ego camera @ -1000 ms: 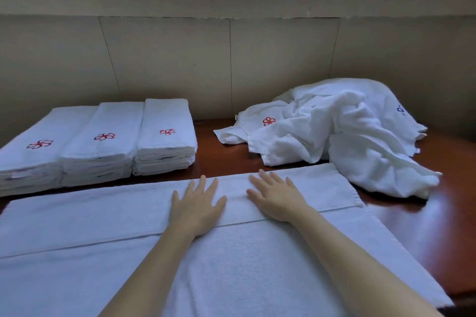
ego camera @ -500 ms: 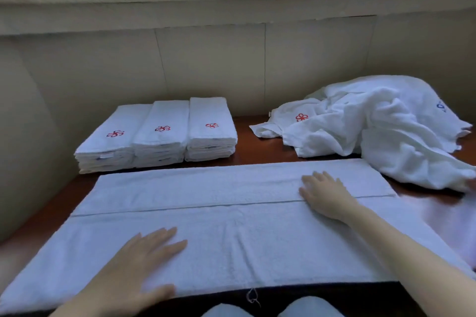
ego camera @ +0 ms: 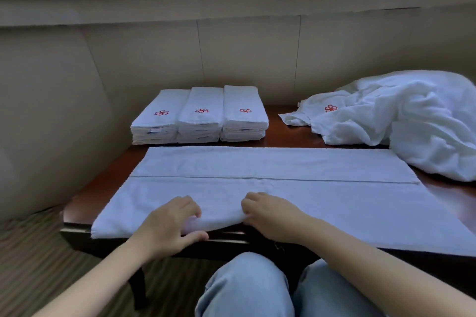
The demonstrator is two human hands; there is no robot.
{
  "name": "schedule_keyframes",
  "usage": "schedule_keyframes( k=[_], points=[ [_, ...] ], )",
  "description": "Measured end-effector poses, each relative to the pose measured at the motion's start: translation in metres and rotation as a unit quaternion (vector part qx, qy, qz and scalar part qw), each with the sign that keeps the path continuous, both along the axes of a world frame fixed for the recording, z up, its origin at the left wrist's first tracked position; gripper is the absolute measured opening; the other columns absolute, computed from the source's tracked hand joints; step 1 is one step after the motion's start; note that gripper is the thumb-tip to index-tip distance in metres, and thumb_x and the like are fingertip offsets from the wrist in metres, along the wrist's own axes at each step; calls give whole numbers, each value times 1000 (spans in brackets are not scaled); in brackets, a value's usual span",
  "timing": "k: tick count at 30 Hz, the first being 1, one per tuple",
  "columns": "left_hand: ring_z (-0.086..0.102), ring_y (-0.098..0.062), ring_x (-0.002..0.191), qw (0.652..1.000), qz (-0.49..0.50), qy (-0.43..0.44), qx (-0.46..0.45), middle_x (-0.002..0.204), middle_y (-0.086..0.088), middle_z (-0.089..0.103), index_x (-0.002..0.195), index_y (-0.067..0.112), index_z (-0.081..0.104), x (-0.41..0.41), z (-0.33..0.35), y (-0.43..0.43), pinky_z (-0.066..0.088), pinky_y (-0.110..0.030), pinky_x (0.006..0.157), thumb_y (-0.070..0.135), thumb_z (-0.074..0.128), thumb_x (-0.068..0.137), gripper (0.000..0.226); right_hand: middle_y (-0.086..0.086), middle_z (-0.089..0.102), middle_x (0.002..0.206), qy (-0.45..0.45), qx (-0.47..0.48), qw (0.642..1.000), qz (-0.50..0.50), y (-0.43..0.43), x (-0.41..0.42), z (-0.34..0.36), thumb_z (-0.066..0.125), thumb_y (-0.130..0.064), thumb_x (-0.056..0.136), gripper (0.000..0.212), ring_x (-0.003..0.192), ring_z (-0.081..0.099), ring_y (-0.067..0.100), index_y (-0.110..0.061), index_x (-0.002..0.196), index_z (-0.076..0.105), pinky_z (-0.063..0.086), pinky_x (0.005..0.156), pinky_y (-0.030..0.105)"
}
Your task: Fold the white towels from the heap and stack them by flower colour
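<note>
Towel [ego camera: 283, 188] lies spread lengthwise across the near half of the worktop [ego camera: 283, 134], its far third already folded over, the fold's edge showing as a straight seam line. Near edge hangs at the worktop's near edge.

Left hand [ego camera: 170, 224] and right hand [ego camera: 268, 213] sit side by side at the middle of that near edge. Both pinch it, thumbs under and fingers curled on top, so the cloth bunches up between them. Judged: gripping here readies lifting the near third over the far fold.

Three folded stacks with red flowers [ego camera: 201, 116] stand side by side at the far left corner, clear of the folding area. Unfolded heap [ego camera: 401, 121] sits at the far right, one red flower showing.
</note>
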State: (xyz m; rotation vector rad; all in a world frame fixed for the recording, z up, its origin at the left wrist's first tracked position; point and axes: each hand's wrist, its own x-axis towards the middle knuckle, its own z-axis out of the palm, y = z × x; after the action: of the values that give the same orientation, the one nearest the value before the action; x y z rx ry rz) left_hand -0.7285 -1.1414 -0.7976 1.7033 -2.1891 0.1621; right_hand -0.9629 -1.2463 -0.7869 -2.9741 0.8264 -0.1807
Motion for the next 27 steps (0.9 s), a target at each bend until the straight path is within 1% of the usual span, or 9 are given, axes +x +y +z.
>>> schedule_keyframes(
  k=[2,5,8,10,13,16,19,24,27],
  points=[
    [54,-12,72,999,-24,-23,-7,84,4,59,86,13,64,0,-4,2,45,-22,61,44,66,80,32,6,49,109,18,-55,998,-29,0,-3,-2,46,-5,87,23,100,50,29,-13,108,43,38,68,38],
    [50,-7,59,998,-16,-28,-62,68,5,58,82,18,55,0,1,1,38,-16,51,27,53,83,9,4,49,112,0,-80,991,-109,-10,-11,2,48,-4,78,42,102,53,30,-16,117,39,33,66,34],
    [59,-18,59,994,79,-16,-68,70,1,62,91,16,58,19,5,-5,37,-24,48,0,67,71,27,-1,51,112,-27,-57,977,-202,-28,-28,16,54,-16,81,39,102,57,27,-21,118,41,38,66,32],
    [58,-22,71,982,187,14,-15,81,7,60,94,20,60,44,16,-10,35,-27,58,3,62,79,22,-4,54,113,-53,-25,964,-260,-47,-47,27,53,-16,82,38,102,57,24,-25,118,45,40,68,30],
    [56,-14,78,957,257,128,37,82,15,62,77,39,58,92,38,-21,40,-30,64,13,58,86,27,-2,62,102,-136,44,938,-316,-82,-72,41,56,-17,88,13,92,58,22,-25,98,58,45,71,31],
    [60,-5,82,919,268,288,20,86,14,69,78,28,71,125,54,-48,43,-21,65,9,62,84,22,5,63,87,-178,82,929,-313,-122,-78,45,58,-18,92,20,76,55,23,-26,74,56,44,66,33],
    [59,-9,75,870,270,413,1,79,5,69,75,17,73,131,52,-95,41,-21,59,7,66,83,14,8,61,90,-153,53,928,-336,-161,-67,39,49,-17,96,16,83,53,27,-21,81,53,43,69,35],
    [41,-19,58,877,374,300,26,61,-2,48,61,14,48,136,27,-173,26,-26,54,16,57,86,27,8,56,100,-19,59,927,-370,-220,-40,13,37,-16,97,10,89,50,25,-13,95,47,41,75,32],
    [57,-28,80,869,434,229,63,88,-9,62,78,14,52,139,14,-192,41,-31,68,17,49,88,11,-1,54,87,-7,66,923,-379,-237,-36,-5,44,-26,95,12,85,53,22,-16,90,47,43,70,31]
  ],
)
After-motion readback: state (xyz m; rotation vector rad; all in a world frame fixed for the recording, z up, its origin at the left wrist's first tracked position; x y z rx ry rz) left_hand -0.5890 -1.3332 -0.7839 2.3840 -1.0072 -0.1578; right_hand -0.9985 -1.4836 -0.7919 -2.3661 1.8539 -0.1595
